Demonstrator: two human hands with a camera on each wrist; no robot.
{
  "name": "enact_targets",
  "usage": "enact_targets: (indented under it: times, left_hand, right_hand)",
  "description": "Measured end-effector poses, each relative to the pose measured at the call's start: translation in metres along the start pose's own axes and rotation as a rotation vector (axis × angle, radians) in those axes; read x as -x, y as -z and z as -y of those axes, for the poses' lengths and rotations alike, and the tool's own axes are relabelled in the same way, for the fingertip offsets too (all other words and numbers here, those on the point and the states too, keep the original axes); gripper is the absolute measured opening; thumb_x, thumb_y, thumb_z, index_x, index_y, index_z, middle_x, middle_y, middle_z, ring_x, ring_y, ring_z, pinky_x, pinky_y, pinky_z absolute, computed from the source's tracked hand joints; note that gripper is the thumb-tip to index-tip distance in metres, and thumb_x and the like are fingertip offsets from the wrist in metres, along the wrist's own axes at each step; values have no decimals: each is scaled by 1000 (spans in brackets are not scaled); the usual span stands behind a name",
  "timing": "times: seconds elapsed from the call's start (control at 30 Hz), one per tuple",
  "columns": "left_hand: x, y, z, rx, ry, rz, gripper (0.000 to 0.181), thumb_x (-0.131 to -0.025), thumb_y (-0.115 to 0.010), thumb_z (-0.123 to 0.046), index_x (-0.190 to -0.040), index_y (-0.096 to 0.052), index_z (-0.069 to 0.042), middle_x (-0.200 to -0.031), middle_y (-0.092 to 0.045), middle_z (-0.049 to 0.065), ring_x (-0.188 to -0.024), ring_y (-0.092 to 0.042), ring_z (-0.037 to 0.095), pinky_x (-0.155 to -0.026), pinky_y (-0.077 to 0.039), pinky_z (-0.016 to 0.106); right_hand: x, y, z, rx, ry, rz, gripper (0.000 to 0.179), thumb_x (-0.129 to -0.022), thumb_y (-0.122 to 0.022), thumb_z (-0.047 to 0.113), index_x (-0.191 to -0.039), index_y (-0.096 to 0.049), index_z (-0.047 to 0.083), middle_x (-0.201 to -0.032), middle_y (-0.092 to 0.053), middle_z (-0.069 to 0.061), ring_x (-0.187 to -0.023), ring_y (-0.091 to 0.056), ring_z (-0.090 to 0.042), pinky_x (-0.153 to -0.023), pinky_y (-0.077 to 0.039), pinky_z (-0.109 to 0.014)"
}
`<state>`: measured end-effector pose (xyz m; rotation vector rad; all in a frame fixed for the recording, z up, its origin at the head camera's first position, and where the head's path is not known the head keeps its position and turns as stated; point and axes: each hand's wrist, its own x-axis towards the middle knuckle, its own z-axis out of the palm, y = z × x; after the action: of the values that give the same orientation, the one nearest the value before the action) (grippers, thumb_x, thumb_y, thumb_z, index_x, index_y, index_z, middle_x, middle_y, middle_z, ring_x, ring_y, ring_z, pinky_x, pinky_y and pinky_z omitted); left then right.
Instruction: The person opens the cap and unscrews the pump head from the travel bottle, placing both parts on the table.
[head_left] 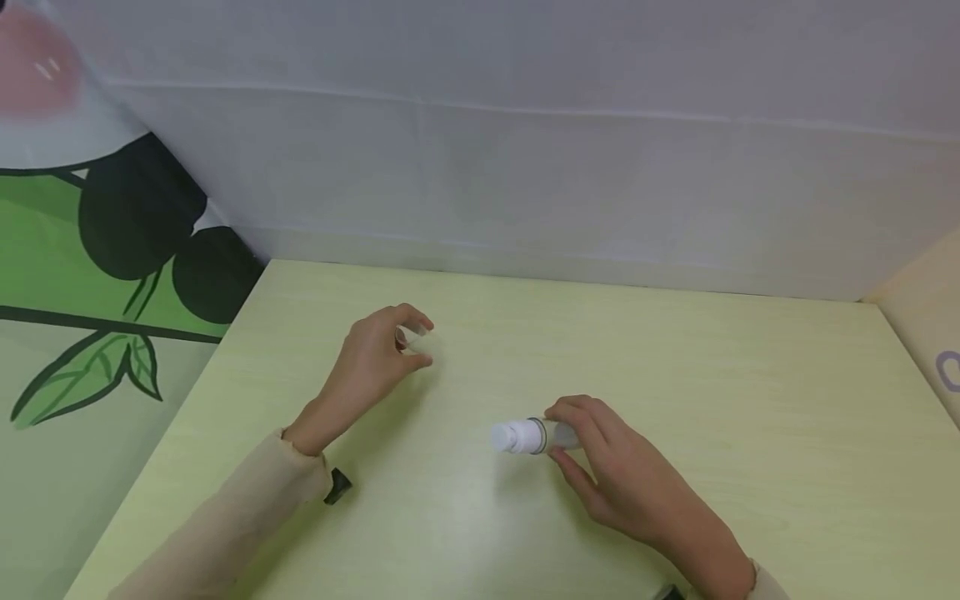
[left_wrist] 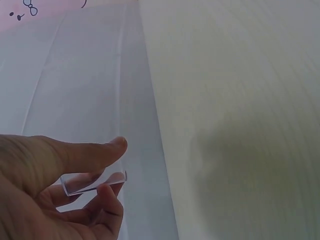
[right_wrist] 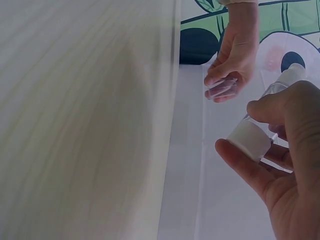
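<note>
- Across the far side hangs a white cloth backdrop (head_left: pixel 525 183), creased along long lines, the biggest thing on show.
- Below it, the pale wood-grain tabletop (head_left: pixel 735 375) spreads wide, with both hands above it.
- Off to the left, a printed panel (head_left: pixel 41 242) brings the colour: green band, black shapes, outlined leaves.
- Up from the bottom left comes a beige sleeve (head_left: pixel 225 517), cuff at the wrist.
- Now the right hand (head_left: pixel 618 467): thumb and fingers curl round a clear plastic bottle (head_left: pixel 534 436), a confident grasp!
- Farther forward, the left hand (head_left: pixel 367 350) pinches a clear plastic cap (right_wrist: pixel 223 89) between thumb and fingers, well apart from the bottle.
- Here's that bottle, up over the tabletop, lying sideways in the grip, white nozzle end (head_left: pixel 504 437) towards the person's left. It looks light and stiff, its smooth walls likely a little slippery; round the firm body is the sound hold, leaving the nozzle free.
- And smallest, the cap, see-through and hard to read. It looks very light, rigid yet thin-walled, so probably the one to crack; a gentle pinch on opposite sides should suit it.
</note>
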<state>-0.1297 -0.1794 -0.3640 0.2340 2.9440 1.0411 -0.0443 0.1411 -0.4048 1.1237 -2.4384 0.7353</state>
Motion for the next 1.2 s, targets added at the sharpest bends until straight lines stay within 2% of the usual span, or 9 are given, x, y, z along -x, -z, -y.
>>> enact_targets:
  times: [0.13,0.23,0.43,0.6,0.73,0.87,0.93,1.1,1.2]
  left_hand:
    - [-7,-1,13,-24,33,20,36,-85,-83,-6,-119,-71,-6,-120,-73,15,-98,-67,31,-83,-54,42]
    - [-10,-2,21,-31,46,32,36,-85,-84,-5,-119,-71,-5,-120,-73,16,-96,-67,30,-82,-54,41]
    - [-12,-5,33,-16,48,58,31,-86,-80,-5,-117,-72,-4,-118,-73,17,-89,-66,27,-75,-51,34]
    - [-13,-6,39,-20,46,65,31,-85,-78,-2,-115,-72,-3,-117,-73,18,-92,-66,29,-77,-52,37]
    - [-14,-8,43,-41,51,84,34,-84,-82,-2,-116,-71,-2,-118,-72,20,-99,-68,34,-83,-56,44]
    - [-15,-9,47,-60,61,109,35,-84,-83,-2,-117,-70,-1,-118,-71,22,-102,-68,36,-86,-57,47]
    - [-16,-9,48,-68,66,120,36,-84,-83,-3,-118,-70,-1,-117,-72,22,-100,-68,35,-86,-57,47]
    - [-19,-8,49,-84,83,150,37,-84,-84,-5,-118,-69,-3,-116,-71,21,-97,-66,33,-82,-56,43]
    - [-21,-7,50,-91,88,178,38,-84,-85,-7,-119,-68,-3,-117,-70,21,-97,-65,32,-81,-55,42]
  right_hand:
    - [-1,0,0,3,18,-14,33,-108,-52,27,-130,-57,3,-125,-61,-5,-108,-65,-16,-90,-58,-28]
    - [0,0,0,6,4,6,34,-109,-49,29,-130,-57,3,-126,-61,-5,-108,-65,-16,-90,-57,-27]
    - [2,-1,1,10,-18,33,35,-108,-49,30,-130,-57,3,-127,-60,-5,-109,-64,-16,-91,-58,-28]
    - [3,-2,2,18,-18,31,34,-108,-49,30,-129,-57,4,-126,-60,-5,-109,-64,-15,-90,-58,-27]
    - [3,-3,2,28,3,6,31,-105,-60,22,-129,-57,4,-126,-61,-5,-107,-65,-16,-88,-58,-28]
    - [2,-4,3,37,21,-13,38,-96,-72,12,-129,-57,3,-125,-61,-5,-105,-65,-16,-86,-59,-28]
    - [2,-4,4,39,16,-10,36,-97,-71,13,-129,-57,4,-125,-62,-5,-105,-65,-16,-85,-59,-28]
    - [4,-3,7,39,-25,32,32,-107,-52,27,-129,-57,5,-126,-61,-4,-107,-65,-15,-87,-58,-27]
    - [5,-3,8,35,-41,49,33,-107,-52,28,-130,-57,5,-126,-60,-4,-108,-65,-15,-89,-58,-27]
